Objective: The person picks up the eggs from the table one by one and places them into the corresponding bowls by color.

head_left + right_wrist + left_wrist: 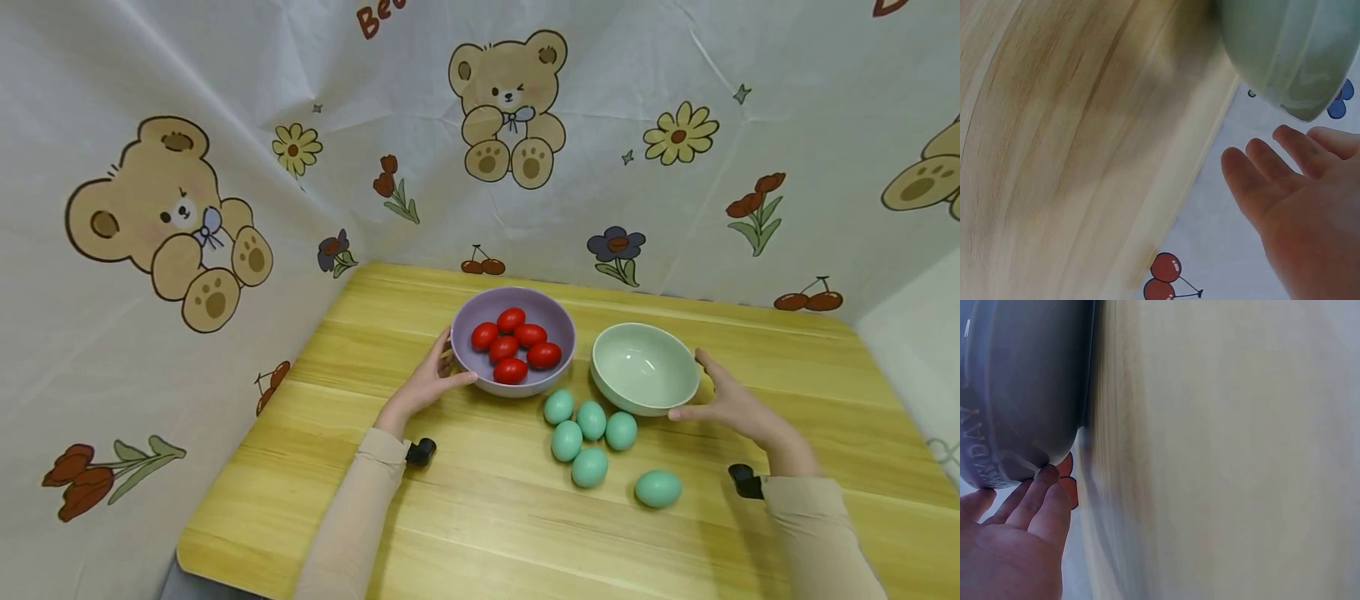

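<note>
The purple bowl (551, 379) stands on the table and holds several red eggs (503, 349). My left hand (425, 385) touches its left side, thumb near the rim and fingers fairly straight. In the left wrist view, the fingertips of the left hand (1019, 540) meet the outer wall of the bowl (1025, 381), which has raised lettering. To the right is a pale green bowl (643, 371) with nothing inside. Beside it my right hand (738, 408) spreads its thumb and fingers. The right wrist view shows a gap between the right hand's fingers (1241, 181) and the green bowl (1291, 62).
Several green eggs (590, 421) lie grouped on the wooden table (480, 500) in front of the bowls. A single green egg (658, 489) lies apart, nearer the front right. A white sheet (420, 100) printed with bears and flowers hangs behind and at the left.
</note>
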`<action>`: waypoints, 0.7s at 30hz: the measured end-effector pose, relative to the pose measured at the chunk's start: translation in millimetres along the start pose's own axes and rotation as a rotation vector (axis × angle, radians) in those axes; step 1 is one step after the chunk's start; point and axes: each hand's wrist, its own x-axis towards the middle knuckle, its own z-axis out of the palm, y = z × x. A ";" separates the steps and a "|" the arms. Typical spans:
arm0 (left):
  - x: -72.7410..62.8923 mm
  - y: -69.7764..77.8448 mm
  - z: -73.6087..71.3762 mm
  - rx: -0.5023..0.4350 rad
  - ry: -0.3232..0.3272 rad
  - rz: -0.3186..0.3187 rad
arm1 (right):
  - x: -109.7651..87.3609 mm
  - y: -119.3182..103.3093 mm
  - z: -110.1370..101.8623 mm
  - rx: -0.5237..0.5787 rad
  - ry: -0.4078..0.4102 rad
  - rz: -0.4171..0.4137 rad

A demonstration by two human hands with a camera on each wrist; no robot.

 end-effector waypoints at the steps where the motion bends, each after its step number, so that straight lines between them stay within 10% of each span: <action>1: -0.4 1.2 -0.3 -0.008 -0.006 0.000 | 1.3 0.7 0.6 0.000 0.001 -0.001; 10: -9.7 27.4 -2.4 -0.033 -0.079 -0.008 | 10.0 3.5 0.9 0.007 0.008 -0.008; 21: -0.4 0.8 0.7 -0.005 -0.001 -0.010 | 12.2 8.3 0.6 0.009 -0.012 -0.007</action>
